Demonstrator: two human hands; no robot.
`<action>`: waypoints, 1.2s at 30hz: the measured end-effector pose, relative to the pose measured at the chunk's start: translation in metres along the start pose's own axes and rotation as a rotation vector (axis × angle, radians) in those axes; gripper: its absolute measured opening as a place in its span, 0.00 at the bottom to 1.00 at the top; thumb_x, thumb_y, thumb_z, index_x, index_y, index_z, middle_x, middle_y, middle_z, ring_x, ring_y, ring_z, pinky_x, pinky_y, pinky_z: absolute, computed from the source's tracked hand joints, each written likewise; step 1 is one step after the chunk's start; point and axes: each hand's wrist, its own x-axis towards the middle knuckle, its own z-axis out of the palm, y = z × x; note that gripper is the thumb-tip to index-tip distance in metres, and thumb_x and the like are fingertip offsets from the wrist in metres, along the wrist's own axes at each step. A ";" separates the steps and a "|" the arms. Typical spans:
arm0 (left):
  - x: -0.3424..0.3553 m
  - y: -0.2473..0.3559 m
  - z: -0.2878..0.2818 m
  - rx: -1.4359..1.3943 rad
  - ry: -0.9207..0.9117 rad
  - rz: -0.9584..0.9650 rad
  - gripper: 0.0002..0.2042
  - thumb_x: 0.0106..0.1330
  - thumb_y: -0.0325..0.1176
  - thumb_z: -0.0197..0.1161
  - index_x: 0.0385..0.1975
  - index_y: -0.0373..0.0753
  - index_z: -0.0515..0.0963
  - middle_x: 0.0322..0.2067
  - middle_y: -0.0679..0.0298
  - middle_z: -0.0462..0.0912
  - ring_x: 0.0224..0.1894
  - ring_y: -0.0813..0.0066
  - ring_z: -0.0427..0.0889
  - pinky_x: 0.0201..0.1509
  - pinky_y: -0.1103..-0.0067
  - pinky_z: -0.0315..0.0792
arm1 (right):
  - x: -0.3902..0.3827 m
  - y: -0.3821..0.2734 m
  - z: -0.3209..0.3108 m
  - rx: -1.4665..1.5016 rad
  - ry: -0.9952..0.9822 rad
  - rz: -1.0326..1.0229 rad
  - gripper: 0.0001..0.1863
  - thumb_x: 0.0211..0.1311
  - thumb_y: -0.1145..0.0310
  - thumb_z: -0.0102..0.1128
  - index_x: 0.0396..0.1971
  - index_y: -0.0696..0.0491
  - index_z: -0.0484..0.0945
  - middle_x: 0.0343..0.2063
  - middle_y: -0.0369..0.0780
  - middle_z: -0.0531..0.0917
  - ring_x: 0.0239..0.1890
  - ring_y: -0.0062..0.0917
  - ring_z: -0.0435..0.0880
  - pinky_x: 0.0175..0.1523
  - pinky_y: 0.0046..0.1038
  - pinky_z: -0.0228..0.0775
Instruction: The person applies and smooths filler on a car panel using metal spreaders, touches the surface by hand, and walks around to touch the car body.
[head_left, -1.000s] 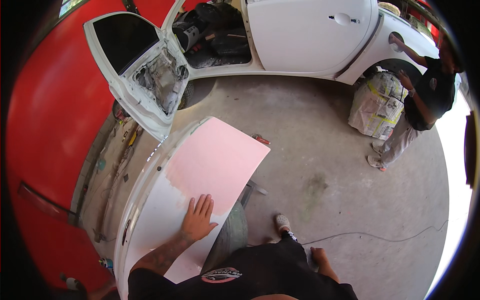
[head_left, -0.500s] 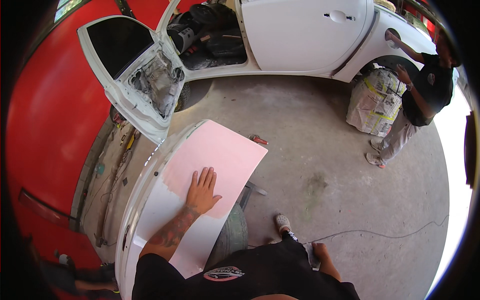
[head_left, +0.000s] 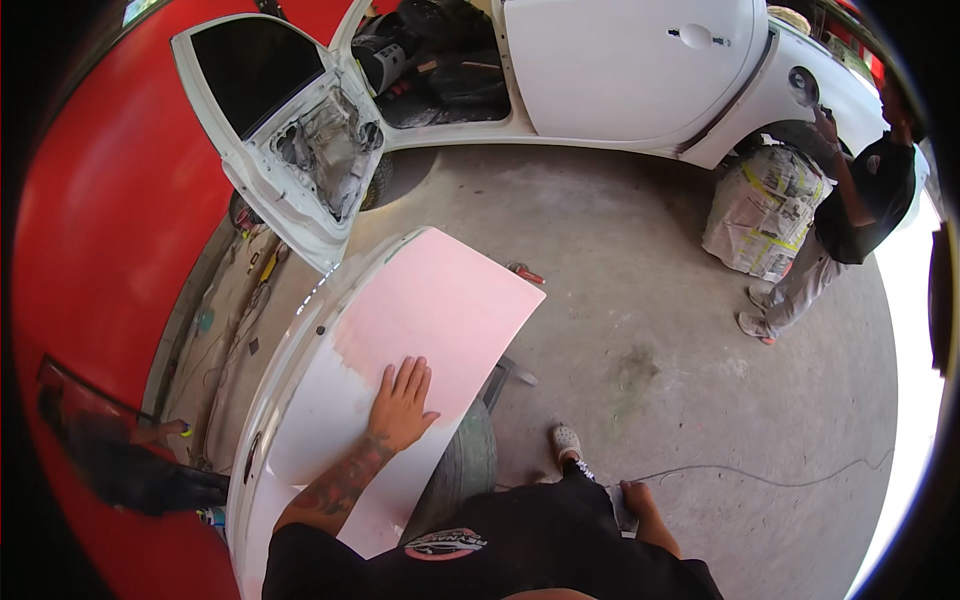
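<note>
Pink panel (head_left: 440, 310) under flat left hand (head_left: 402, 405)

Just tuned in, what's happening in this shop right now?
The person's left hand lies flat, fingers together, on a loose car body panel that is pink over its far part and white nearer them. Their right hand hangs by their side, and whether it holds anything cannot be told. Behind, a white car stands with its front door open, and another person works at its paper-masked rear wheel.
</note>
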 end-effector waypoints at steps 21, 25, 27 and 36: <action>0.099 -0.038 -0.082 -0.140 0.283 -0.109 0.39 0.59 0.50 0.62 0.65 0.34 0.56 0.67 0.53 0.54 0.71 0.55 0.49 0.70 0.53 0.45 | -0.017 0.019 -0.026 -0.139 -0.011 -0.049 0.18 0.66 0.60 0.41 0.39 0.55 0.79 0.39 0.50 0.82 0.44 0.48 0.80 0.48 0.45 0.71; 0.135 -0.082 -0.092 -0.039 0.269 -0.222 0.37 0.59 0.47 0.62 0.65 0.35 0.57 0.65 0.54 0.59 0.70 0.55 0.51 0.68 0.52 0.49 | -0.039 -0.025 -0.053 0.154 -0.006 0.173 0.24 0.68 0.54 0.40 0.35 0.58 0.80 0.41 0.52 0.81 0.45 0.50 0.78 0.50 0.46 0.69; 0.168 -0.098 -0.112 -0.019 0.314 -0.238 0.36 0.59 0.46 0.63 0.64 0.36 0.58 0.64 0.56 0.61 0.69 0.56 0.53 0.67 0.53 0.51 | -0.027 0.014 -0.027 0.041 0.001 0.121 0.22 0.68 0.56 0.40 0.36 0.57 0.80 0.40 0.52 0.81 0.44 0.49 0.79 0.49 0.46 0.70; 0.222 -0.159 -0.171 0.023 0.343 -0.485 0.35 0.59 0.44 0.64 0.63 0.38 0.58 0.57 0.57 0.70 0.64 0.60 0.62 0.61 0.51 0.60 | -0.031 0.048 0.024 -0.211 -0.069 -0.056 0.15 0.66 0.64 0.41 0.42 0.52 0.77 0.36 0.49 0.83 0.41 0.44 0.82 0.45 0.44 0.73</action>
